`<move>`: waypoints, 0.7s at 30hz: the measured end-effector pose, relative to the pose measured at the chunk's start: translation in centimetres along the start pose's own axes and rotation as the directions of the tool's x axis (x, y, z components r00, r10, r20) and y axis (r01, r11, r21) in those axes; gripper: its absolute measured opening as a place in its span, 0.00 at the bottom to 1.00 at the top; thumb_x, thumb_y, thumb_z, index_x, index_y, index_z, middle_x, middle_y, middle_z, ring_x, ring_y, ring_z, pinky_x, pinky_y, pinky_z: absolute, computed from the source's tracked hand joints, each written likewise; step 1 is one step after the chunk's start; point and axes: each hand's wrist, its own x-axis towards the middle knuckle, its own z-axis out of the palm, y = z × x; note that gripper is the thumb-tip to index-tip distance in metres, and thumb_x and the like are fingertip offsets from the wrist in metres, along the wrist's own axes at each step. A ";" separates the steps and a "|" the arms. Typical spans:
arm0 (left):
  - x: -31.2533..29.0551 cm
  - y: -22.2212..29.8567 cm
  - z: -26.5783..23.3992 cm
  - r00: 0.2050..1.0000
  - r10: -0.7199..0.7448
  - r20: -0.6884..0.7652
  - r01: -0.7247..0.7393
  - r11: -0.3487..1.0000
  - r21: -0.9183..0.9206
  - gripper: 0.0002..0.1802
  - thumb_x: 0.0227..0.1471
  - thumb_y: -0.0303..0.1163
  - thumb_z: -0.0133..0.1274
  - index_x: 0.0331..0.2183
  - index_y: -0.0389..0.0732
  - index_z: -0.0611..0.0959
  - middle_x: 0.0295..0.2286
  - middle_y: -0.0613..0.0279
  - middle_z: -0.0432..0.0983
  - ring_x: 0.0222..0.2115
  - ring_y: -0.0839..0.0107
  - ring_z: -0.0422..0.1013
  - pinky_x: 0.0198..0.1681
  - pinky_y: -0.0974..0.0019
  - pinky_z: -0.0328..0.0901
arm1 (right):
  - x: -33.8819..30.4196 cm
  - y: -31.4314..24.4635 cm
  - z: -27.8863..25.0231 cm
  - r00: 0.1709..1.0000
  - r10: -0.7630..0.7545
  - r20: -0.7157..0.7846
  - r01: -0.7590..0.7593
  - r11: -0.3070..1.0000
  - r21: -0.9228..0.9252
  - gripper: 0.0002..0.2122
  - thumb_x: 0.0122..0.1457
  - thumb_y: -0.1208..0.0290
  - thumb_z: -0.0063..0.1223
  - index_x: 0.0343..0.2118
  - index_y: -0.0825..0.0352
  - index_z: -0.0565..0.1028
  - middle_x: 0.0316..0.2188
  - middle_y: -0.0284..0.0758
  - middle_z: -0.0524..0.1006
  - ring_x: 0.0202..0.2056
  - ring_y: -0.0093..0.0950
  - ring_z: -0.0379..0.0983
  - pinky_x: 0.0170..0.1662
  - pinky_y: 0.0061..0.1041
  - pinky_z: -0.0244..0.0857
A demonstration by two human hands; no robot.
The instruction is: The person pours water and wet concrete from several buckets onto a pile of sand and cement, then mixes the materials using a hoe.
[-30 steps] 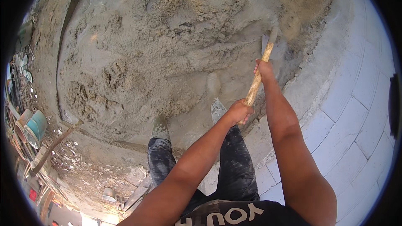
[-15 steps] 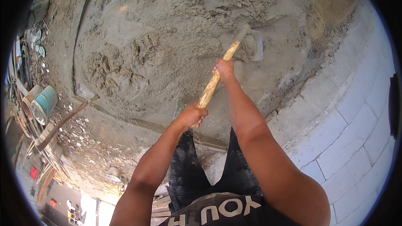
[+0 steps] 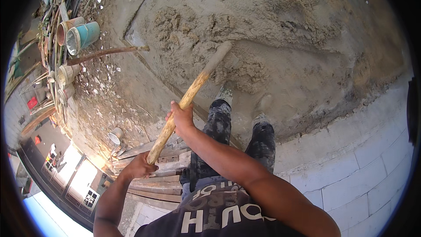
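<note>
Right now both my hands are closed round one long wooden handle (image 3: 196,86). My left hand (image 3: 139,166) has its fingers curled round the near end, and my right hand (image 3: 180,117) grips it farther up, with a bare stretch of wood between the two. From my hands the handle slants away to the right, its far part coated grey and reaching over the wet grey mix (image 3: 302,72); I cannot make out a blade at that end.

To the right of my right hand are my dark, splattered trousers (image 3: 218,125), with my feet down in the mix. Planks (image 3: 155,185) lie just beside my left hand, toward my body. A small pale pail (image 3: 115,135) sits beyond my left hand, and past it, well apart from both hands, are a curved stick (image 3: 107,53) and a teal bucket (image 3: 87,35). Pale blocks (image 3: 346,177) stretch well off to my right.
</note>
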 end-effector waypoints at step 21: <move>19.9 17.1 48.5 0.794 0.338 0.506 -0.381 0.924 -0.020 0.21 0.41 0.28 0.58 0.40 0.34 0.76 0.18 0.63 0.70 0.15 0.72 0.69 0.13 0.64 0.66 | -8.1 -32.3 -55.9 0.758 -0.399 -0.516 0.354 0.916 -0.189 0.07 0.59 0.74 0.52 0.25 0.64 0.68 0.18 0.30 0.67 0.17 0.25 0.65 0.22 0.26 0.67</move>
